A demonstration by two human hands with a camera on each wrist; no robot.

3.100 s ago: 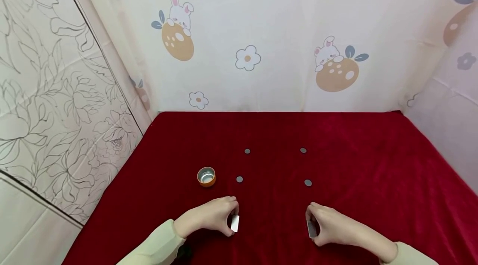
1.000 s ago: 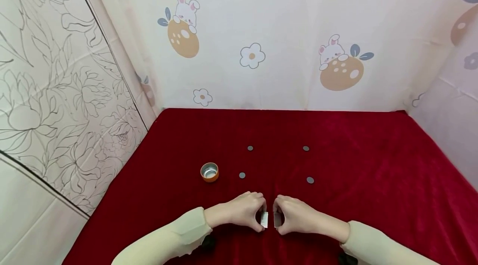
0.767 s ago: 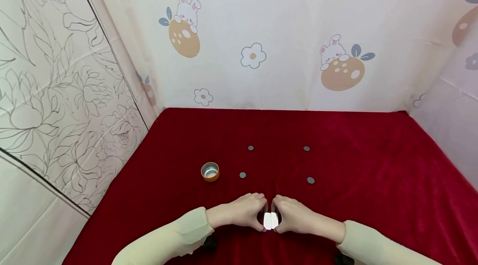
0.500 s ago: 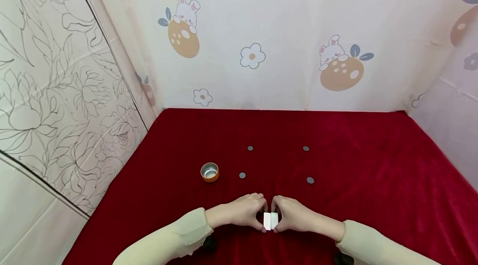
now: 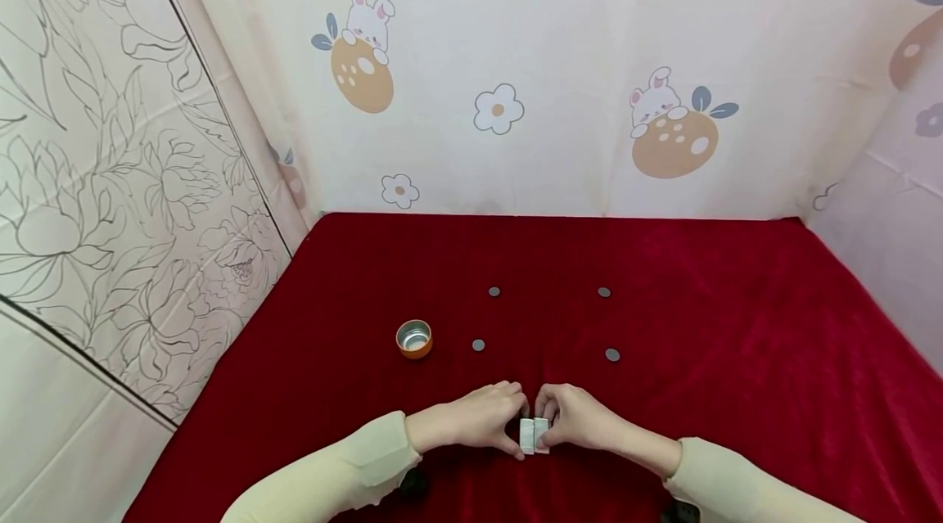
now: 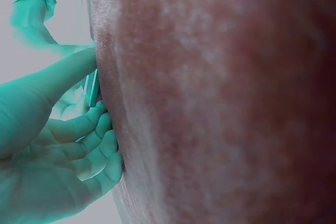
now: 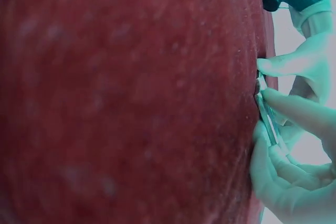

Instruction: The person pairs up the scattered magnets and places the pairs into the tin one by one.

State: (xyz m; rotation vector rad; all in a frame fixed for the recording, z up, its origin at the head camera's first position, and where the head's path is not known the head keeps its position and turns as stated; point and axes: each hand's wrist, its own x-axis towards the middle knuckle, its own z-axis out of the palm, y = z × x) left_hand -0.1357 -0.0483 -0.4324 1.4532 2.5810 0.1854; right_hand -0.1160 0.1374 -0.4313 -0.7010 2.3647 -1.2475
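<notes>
Two small flat rectangular pieces lie side by side on the red cloth in the head view, both whitish with a silvery look. My left hand [image 5: 479,418] holds the left piece [image 5: 526,437] at its short ends, thumb near and fingers far. My right hand [image 5: 585,418] is at the right piece [image 5: 542,426], thumb over its near part and fingers curled at its far end. In the right wrist view a thin edge of a piece [image 7: 266,118] shows between the fingers. The left wrist view shows my left hand [image 6: 58,135] low against the cloth, a thin piece [image 6: 92,88] beyond its thumb.
Several grey discs, among them one disc [image 5: 479,345] near the left hand and another disc [image 5: 612,355] toward the right, lie on the red cloth [image 5: 354,277]. A small round orange tin [image 5: 414,340] with a silvery inside stands left of them. Patterned curtains [image 5: 560,32] border the table.
Both hands have come together from apart, bringing the two pieces side by side. Since half a second ago the right thumb has shifted up onto its piece; the left hand stays put.
</notes>
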